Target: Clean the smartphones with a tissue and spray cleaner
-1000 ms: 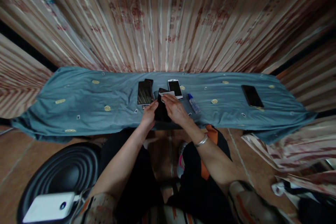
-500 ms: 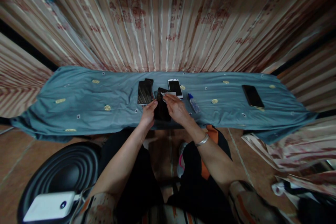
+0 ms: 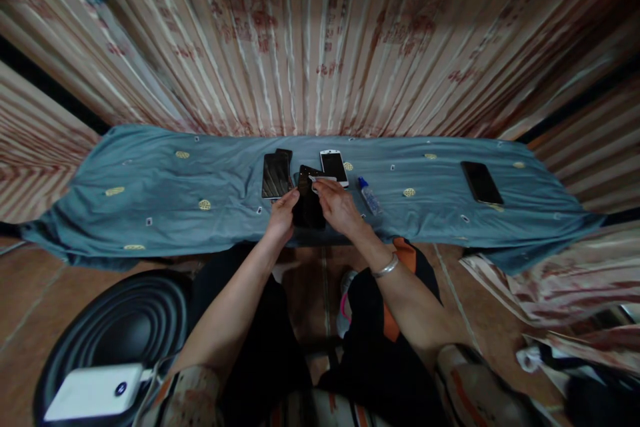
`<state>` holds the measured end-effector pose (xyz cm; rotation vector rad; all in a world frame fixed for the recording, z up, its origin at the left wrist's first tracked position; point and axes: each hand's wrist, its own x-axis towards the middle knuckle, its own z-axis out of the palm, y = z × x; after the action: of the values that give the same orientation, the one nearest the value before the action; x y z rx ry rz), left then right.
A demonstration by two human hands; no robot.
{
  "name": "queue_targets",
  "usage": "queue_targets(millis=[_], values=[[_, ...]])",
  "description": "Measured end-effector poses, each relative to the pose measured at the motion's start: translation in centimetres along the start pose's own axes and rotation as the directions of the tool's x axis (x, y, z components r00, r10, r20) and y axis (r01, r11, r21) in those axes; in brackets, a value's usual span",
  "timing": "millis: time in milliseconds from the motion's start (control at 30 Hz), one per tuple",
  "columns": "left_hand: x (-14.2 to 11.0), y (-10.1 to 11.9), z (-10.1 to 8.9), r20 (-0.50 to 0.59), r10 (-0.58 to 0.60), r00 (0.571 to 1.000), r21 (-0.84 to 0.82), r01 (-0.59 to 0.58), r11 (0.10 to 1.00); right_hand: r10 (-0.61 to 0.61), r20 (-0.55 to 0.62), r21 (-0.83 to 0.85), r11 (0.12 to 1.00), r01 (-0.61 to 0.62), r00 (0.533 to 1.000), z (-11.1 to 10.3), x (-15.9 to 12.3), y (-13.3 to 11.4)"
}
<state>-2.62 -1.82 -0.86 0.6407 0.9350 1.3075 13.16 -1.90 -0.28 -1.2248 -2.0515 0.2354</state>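
My left hand [image 3: 283, 215] grips the left edge of a black phone [image 3: 306, 208], its thumb lying on the near side. Over the upper part of that phone, my right hand [image 3: 339, 207] pinches a thin, pale, flat piece [image 3: 326, 179], perhaps a cloth or card; its exact kind is unclear. Just left lies another dark phone [image 3: 275, 177], overlapping a dark object [image 3: 286, 152] behind it. Beyond my right hand is a white phone [image 3: 333, 165] with a dark screen. A small clear bottle with a blue cap [image 3: 370, 197] lies to its right.
A blue-green cloth [image 3: 230, 173] with yellow prints covers the narrow table. Farther right lies a black phone [image 3: 481, 183]. A patterned curtain [image 3: 300, 47] hangs behind. At lower left, a white power bank [image 3: 95, 392] with a cable rests on a round black stool [image 3: 125, 320].
My right hand and the pale piece have shifted very slightly over the phone. The held phone has risen a touch. My left hand keeps its grip.
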Motion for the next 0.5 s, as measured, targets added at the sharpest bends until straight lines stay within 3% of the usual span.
queue_targets(millis=[333,500], values=[[-0.5,0.02,0.47,0.039,-0.014,0.999,0.001,0.014,1.0,0.028,-0.031,-0.04,0.999,-0.029,0.999,-0.13,0.07,0.4],[-0.32,0.28,0.36,0.003,-0.004,1.0,0.008,0.004,1.0,0.02,-0.03,-0.027,0.999,-0.021,0.999,0.13,-0.06,0.23]])
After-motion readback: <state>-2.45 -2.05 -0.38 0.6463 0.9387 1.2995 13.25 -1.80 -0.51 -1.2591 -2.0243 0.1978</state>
